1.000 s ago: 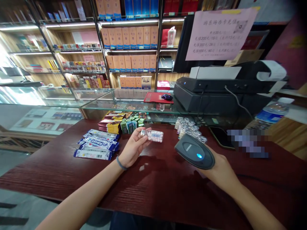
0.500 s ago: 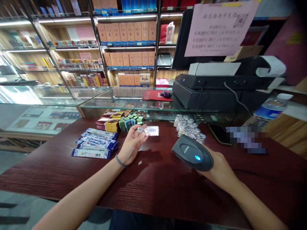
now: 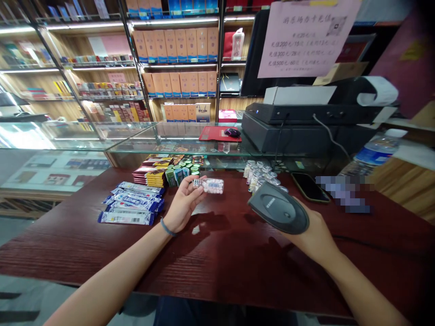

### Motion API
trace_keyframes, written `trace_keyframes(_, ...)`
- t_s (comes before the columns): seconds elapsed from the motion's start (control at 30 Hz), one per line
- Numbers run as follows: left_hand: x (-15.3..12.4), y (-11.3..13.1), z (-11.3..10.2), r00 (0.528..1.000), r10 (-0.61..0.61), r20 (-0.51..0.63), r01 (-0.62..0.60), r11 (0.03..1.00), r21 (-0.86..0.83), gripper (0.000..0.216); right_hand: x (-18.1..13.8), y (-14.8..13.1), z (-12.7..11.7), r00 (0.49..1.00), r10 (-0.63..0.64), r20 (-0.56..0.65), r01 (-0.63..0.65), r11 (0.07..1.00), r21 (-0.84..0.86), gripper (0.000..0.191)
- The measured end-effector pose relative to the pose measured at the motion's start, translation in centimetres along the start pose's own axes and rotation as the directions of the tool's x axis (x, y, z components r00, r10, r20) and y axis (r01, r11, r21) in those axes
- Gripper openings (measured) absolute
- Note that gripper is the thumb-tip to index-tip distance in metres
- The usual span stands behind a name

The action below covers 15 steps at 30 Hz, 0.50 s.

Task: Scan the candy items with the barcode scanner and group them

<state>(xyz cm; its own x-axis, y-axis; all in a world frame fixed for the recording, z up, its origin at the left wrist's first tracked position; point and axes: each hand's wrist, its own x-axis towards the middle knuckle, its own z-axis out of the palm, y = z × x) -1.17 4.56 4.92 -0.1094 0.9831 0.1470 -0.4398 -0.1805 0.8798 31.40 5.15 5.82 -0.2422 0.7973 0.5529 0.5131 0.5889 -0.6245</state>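
My left hand (image 3: 181, 206) pinches a small clear bottle of pink-white candies (image 3: 210, 185), held sideways above the dark red wooden counter (image 3: 210, 267). My right hand (image 3: 314, 235) grips a black handheld barcode scanner (image 3: 278, 207), its head turned toward the bottle, a short gap to the right of it. Behind the scanner stand several more small clear bottles (image 3: 260, 174).
Blue-white candy packets (image 3: 131, 203) lie at the left, with stacked red-yellow packs (image 3: 151, 172) and small green boxes (image 3: 181, 172) behind. A phone (image 3: 309, 186) lies at the right. A black register with printer (image 3: 306, 122), a water bottle (image 3: 370, 156) and glass showcases stand beyond.
The scanner's blue light, lit before, no longer shows. The bottle has turned in my left hand. The view has tilted slightly; both hands stay near the same place.
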Motion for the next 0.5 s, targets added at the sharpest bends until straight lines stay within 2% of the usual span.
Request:
trace_keyframes(0.07,-0.2,-0.1,0.2,0.998,0.009,0.064,-0.018,0.991,0.132,0.051,0.5,0.5,-0.4,0.996,0.016,-0.083,-0.016,1.000,0.004,0.054)
trace_keyframes(0.13,-0.6,-0.4,0.7,0.990,0.008,0.142,-0.046,0.963,0.267,0.055,1.2,0.9,-0.8,0.975,0.043,-0.216,-0.045,0.999,-0.004,0.053)
trace_keyframes(0.23,-1.3,-1.3,1.9,0.968,-0.036,0.248,-0.081,0.890,0.448,0.048,1.9,1.2,-1.4,0.933,0.080,-0.352,-0.069,0.997,0.044,0.052)
trace_keyframes(0.37,-1.8,-2.5,3.9,0.928,-0.067,0.365,-0.208,0.721,0.661,0.034,2.4,1.3,-1.8,0.914,0.091,-0.394,-0.066,0.995,0.078,0.043)
trace_keyframes(0.5,-1.8,-4.0,6.4,0.877,-0.014,0.481,-0.392,0.558,0.731,0.031,2.5,1.5,-2.1,0.912,0.081,-0.402,-0.051,0.995,0.085,0.044)
